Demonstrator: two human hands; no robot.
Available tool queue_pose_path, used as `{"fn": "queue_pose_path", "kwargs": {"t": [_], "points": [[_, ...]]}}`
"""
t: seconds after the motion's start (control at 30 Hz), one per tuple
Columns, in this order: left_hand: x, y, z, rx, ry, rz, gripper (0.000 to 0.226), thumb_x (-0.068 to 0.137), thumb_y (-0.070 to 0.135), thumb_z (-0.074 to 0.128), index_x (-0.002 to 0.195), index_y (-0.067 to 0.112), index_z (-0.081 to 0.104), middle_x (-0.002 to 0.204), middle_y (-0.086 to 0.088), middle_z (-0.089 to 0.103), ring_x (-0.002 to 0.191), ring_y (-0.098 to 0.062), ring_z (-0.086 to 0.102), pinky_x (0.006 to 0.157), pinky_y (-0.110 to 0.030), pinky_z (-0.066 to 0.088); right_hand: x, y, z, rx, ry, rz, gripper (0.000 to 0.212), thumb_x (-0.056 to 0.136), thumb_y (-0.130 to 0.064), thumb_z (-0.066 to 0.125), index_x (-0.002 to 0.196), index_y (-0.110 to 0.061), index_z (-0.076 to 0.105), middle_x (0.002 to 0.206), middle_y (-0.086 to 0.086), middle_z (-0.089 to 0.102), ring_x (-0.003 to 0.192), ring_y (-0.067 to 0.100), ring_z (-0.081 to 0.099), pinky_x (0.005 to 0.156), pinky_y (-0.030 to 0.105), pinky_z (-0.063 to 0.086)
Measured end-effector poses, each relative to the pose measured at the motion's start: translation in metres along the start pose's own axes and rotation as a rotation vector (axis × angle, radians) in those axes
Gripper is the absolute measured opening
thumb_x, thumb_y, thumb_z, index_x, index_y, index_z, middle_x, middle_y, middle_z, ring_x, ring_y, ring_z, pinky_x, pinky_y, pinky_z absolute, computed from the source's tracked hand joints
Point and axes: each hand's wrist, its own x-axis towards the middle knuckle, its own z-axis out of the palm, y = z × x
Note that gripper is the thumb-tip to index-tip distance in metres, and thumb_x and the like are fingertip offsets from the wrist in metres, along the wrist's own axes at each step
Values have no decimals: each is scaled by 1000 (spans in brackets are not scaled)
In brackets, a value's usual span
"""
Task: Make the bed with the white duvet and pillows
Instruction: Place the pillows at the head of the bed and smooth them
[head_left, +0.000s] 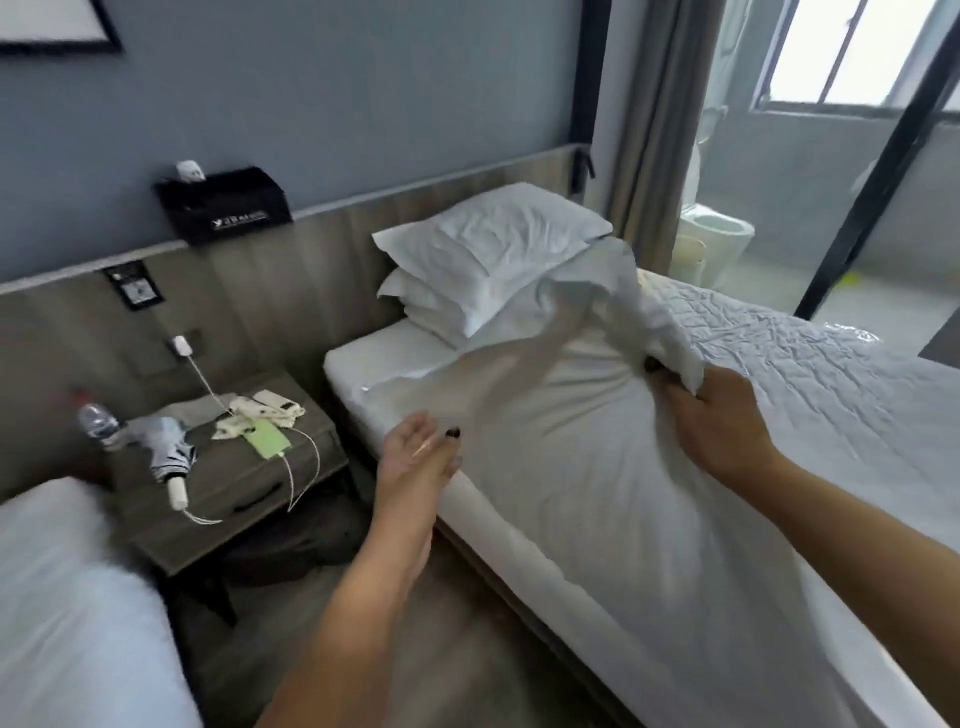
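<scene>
Our right hand (719, 421) is curled around a bunched fold of the white duvet (597, 467), gripping it just above the mattress so the cloth gathers into creases that fan out from the fist. Our left hand (415, 462) is at the near edge of the bed with its fingers loosely spread; it is blurred, and we cannot tell whether it is touching the duvet's edge or only beside it. Between the two hands the duvet lifts in a blurred flap that rises toward the head of the bed, while the rest of it drapes over the near side of the mattress (374, 374) and down toward the floor. Beyond the flap, two white pillows (488, 260) are stacked against the wooden headboard (322, 249). To the left of the bed stands a nightstand (218, 483) with a folded umbrella (166, 457), a water bottle (98, 423) and charging cables on it.
</scene>
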Motion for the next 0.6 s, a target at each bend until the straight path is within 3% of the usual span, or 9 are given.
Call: {"fn": "queue_pose_path", "kwargs": {"t": [0.1,0.2,0.3,0.33,0.4,0.47,0.53,0.6], "points": [[13,2,-83,-11,198,-2,73,88,16,71,148,15,30,150,-1,39,133,-13,42,104,-29,35,1,-66,16,158,2,19,42,98,-20,55,56,-18,49,59,-4,51,57,13,43,56,35,31],[13,9,-158,-56,235,-89,101,68,45,82,150,18,30,148,-4,45,130,-18,46,96,-32,39,0,-116,50,352,-35,84,35,97,-25,56,72,-1,62,68,8,57,60,18,48,57,31,35],[7,38,-222,-98,303,-28,59,86,42,72,132,25,39,124,7,58,116,-13,52,94,-33,43,-3,-168,89,555,-103,133,32,96,-29,57,73,-8,64,73,6,62,65,19,56,58,27,40],[6,50,-242,-109,322,-15,58,88,44,69,134,30,37,124,10,57,116,-13,52,97,-33,43,-1,-184,103,598,-128,139,30,96,-30,56,72,-13,63,72,3,62,64,15,56,57,26,39],[4,70,-283,-114,324,8,78,76,61,72,140,24,46,132,8,61,117,-13,59,98,-35,47,6,-216,134,660,-191,146,27,97,-30,55,74,-17,62,74,-1,61,66,12,57,56,25,41],[0,92,-316,-67,356,19,80,63,67,73,129,25,60,121,5,69,108,-15,65,89,-34,51,14,-247,168,693,-244,140,27,97,-30,54,78,-14,62,74,0,61,69,15,58,59,26,44],[-1,114,-338,31,501,-3,85,57,72,77,125,24,59,120,0,67,107,-21,63,95,-38,51,25,-274,200,659,-260,120,32,98,-31,50,78,-8,58,70,3,55,71,21,56,58,23,42],[2,133,-355,110,612,80,92,54,72,81,128,24,55,123,-1,63,109,-24,61,102,-42,48,44,-300,228,555,-268,69,37,100,-33,43,84,-2,54,74,10,52,77,24,51,52,14,38]]}}
